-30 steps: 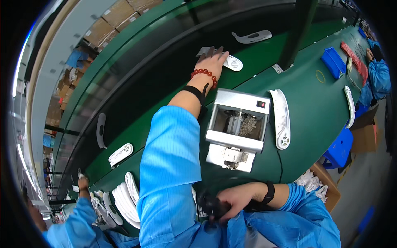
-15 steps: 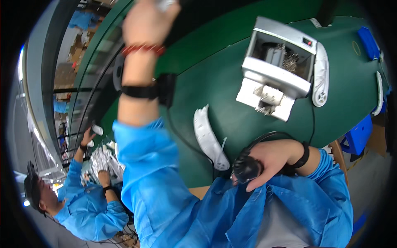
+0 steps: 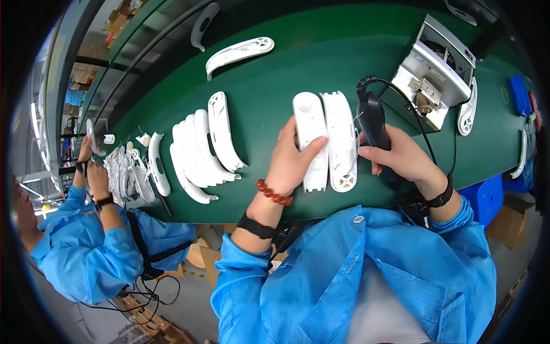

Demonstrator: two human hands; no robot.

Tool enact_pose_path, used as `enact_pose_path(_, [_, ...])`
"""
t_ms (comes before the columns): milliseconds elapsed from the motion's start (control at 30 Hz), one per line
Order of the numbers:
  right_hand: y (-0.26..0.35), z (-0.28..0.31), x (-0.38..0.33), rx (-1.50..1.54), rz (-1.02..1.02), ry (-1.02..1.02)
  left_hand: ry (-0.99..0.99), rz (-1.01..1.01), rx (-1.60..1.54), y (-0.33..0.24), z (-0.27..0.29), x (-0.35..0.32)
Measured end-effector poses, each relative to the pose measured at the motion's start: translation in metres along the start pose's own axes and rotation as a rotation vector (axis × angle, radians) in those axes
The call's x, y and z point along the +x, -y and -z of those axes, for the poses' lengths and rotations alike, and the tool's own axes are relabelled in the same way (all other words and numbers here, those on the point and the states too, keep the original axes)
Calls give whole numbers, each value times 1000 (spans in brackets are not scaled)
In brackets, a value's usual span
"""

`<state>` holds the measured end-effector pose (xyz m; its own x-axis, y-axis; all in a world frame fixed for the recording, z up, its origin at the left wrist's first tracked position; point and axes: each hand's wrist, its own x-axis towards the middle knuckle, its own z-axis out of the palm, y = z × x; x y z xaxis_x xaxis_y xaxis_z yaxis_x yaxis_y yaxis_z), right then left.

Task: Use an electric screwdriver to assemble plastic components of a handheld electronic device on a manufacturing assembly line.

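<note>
Near the front edge of the green bench top (image 3: 266, 106), the left hand (image 3: 291, 161) is clamped on a white grille shell (image 3: 310, 117), thumb across its face. Close beside it lies one open shell (image 3: 342, 149), cavity up. The right hand (image 3: 408, 153) is closed around one black handheld tool (image 3: 372, 117) with one cord (image 3: 401, 93), held just right of the open shell. Farther right stands one metal machine (image 3: 435, 71); one ribbed shell (image 3: 468, 112) lies against its right side, and one curved shell (image 3: 521, 155) lies at the bench's right end. Left of the hands, a nested row (image 3: 197, 149) of white shells overlaps too closely for an exact count; one spoked shell (image 3: 224, 135) forms its right end. One long shell (image 3: 238, 53) rests on the green strip (image 3: 321, 23) behind. Outward, one blue bin (image 3: 519, 94) sits on the bench, one blue container (image 3: 482, 199) below it, and one carton (image 3: 510, 221) on the grey floor (image 3: 504, 250). At far left, one co-worker (image 3: 91, 252) faces a heap (image 3: 123, 172) of white parts.
</note>
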<state>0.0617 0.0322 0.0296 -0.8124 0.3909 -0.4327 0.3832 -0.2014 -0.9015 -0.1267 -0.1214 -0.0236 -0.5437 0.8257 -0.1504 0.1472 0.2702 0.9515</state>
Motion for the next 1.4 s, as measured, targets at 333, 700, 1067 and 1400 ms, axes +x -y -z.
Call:
enact_pose_path(333, [17, 7, -48, 89, 280, -338, -448, -291, 850, 23, 44, 8])
enact_pose_path(700, [69, 39, -40, 315, 898, -240, -447, -300, 771, 29, 49, 31])
enact_pose_path(1067, [109, 13, 12, 557, 1208, 47, 18, -58, -409, -47, 26, 18])
enact_pose_path(1400, [103, 11, 31, 613, 1245, 115, 297, 117, -936, -63, -17, 31])
